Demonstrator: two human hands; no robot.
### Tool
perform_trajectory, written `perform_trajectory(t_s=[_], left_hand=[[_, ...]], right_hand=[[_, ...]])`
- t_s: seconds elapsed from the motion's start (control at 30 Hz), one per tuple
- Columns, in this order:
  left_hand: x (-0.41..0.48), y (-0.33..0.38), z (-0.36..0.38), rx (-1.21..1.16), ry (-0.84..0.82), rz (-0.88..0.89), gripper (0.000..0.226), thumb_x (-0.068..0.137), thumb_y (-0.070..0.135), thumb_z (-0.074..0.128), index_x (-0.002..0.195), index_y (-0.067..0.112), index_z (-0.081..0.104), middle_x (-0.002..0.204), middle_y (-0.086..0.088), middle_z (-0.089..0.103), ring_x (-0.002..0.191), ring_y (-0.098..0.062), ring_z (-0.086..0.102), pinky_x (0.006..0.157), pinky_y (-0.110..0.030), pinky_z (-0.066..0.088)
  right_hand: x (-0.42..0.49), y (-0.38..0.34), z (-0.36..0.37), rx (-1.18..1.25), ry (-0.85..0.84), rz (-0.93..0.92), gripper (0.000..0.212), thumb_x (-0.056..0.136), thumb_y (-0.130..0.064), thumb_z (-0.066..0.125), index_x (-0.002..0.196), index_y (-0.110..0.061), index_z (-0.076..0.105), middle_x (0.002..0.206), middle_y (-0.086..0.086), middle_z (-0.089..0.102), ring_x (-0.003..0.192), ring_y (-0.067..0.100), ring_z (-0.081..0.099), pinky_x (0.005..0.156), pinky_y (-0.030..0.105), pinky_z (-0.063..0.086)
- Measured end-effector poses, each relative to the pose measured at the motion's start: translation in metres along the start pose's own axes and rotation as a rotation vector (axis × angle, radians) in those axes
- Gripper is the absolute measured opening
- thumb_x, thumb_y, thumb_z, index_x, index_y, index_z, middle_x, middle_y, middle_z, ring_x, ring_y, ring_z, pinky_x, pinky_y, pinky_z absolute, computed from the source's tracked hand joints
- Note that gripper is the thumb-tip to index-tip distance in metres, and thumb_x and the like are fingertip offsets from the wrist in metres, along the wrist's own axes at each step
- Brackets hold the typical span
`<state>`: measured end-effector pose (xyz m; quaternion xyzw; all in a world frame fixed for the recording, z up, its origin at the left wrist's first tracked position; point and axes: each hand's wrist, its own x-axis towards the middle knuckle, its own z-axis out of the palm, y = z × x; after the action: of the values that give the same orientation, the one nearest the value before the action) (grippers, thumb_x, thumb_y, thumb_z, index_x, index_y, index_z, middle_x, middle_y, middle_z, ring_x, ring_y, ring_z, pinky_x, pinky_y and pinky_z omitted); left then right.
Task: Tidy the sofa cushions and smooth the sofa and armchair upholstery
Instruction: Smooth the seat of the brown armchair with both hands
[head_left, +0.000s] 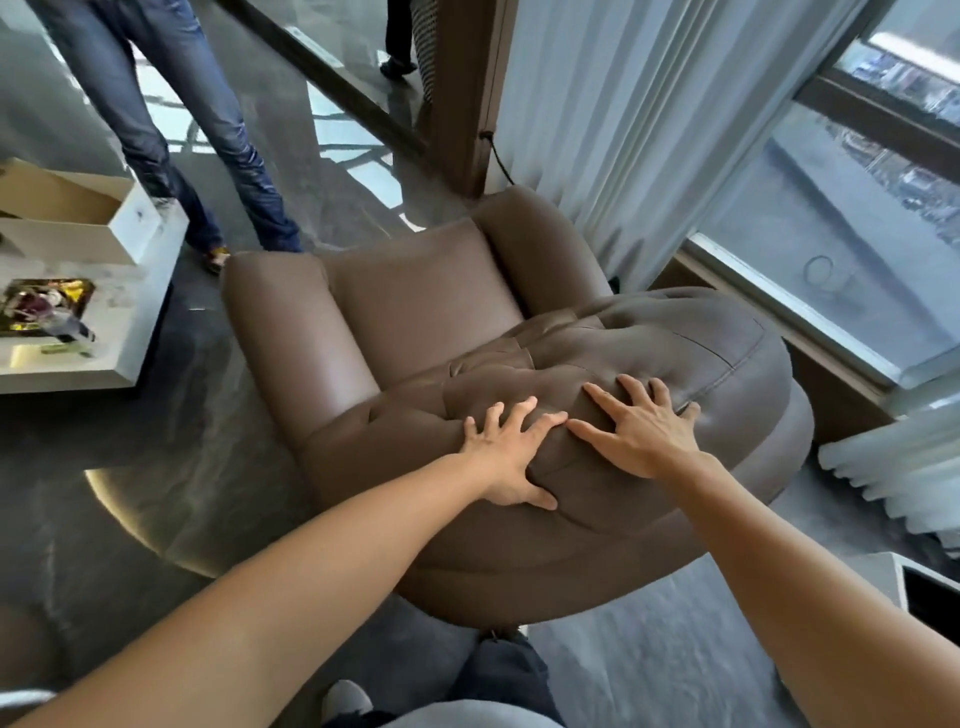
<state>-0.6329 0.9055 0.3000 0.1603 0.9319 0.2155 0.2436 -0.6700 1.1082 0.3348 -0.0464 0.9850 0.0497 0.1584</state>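
Note:
A brown leather armchair (426, 306) fills the middle of the head view, seen from behind its padded, tufted backrest (675, 353). My left hand (511, 457) lies flat on the top of the backrest, fingers spread, thumb pressing into the leather. My right hand (644, 431) rests beside it to the right, palm down with fingers apart, almost touching the left fingertips. Neither hand holds anything. The seat cushion and both armrests lie beyond my hands.
A person in blue jeans (208, 135) stands past the chair at top left. A white low table (67, 291) with an open box stands at the left. Pale curtains (623, 104) and a window (841, 249) close off the right. Grey carpet (649, 649) lies underfoot.

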Motion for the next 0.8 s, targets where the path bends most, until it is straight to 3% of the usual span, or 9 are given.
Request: perform_trajectory(t_s=[0.2,0.33,0.47,0.63,0.8], left_hand=[[-0.055,-0.088,-0.036,-0.002,-0.072,0.027,0.115,0.055,0.059,0.081,0.144,0.056,0.009,0.163,0.015,-0.002,0.150,-0.029,-0.004,0.116,-0.066,0.006],[-0.083,-0.140,-0.074,0.012,-0.159,-0.042,0.111,0.050,0.059,0.077,0.143,0.056,0.016,0.164,0.015,0.003,0.150,-0.027,0.000,0.117,-0.062,0.010],[-0.104,-0.172,-0.096,-0.111,-0.082,-0.188,0.100,0.048,0.088,0.060,0.137,0.053,0.028,0.159,0.012,0.021,0.147,-0.030,0.013,0.116,-0.058,0.016],[-0.121,-0.188,-0.077,0.184,0.109,-0.236,0.119,0.037,0.105,0.038,0.138,0.064,-0.010,0.164,0.009,-0.008,0.150,-0.030,-0.009,0.114,-0.065,-0.002],[-0.135,-0.227,-0.106,0.264,0.170,-0.267,0.115,0.044,0.103,0.035,0.142,0.061,-0.007,0.164,0.009,0.000,0.150,-0.023,-0.003,0.118,-0.060,0.004]], right_hand=[[-0.026,-0.092,-0.008,-0.017,-0.060,-0.021,0.090,0.062,-0.095,0.002,0.144,-0.059,0.009,0.158,-0.001,0.019,0.141,0.038,0.013,0.103,0.074,0.014],[-0.034,-0.140,-0.017,-0.041,-0.019,-0.151,0.083,0.067,-0.091,0.005,0.144,-0.059,0.012,0.156,0.003,0.026,0.136,0.040,0.020,0.103,0.061,0.020],[-0.040,-0.161,-0.013,0.007,0.122,-0.307,0.075,0.077,-0.085,0.010,0.145,-0.055,0.016,0.152,-0.002,0.032,0.128,0.031,0.025,0.099,0.051,0.024],[-0.034,-0.157,0.001,0.120,0.224,-0.246,0.075,0.082,-0.082,0.007,0.148,-0.049,0.014,0.158,-0.002,0.027,0.141,0.029,0.020,0.108,0.054,0.018],[-0.020,-0.200,0.002,0.196,0.265,-0.272,0.074,0.083,-0.081,0.004,0.147,-0.047,0.019,0.155,0.001,0.035,0.141,0.033,0.025,0.111,0.061,0.015]])
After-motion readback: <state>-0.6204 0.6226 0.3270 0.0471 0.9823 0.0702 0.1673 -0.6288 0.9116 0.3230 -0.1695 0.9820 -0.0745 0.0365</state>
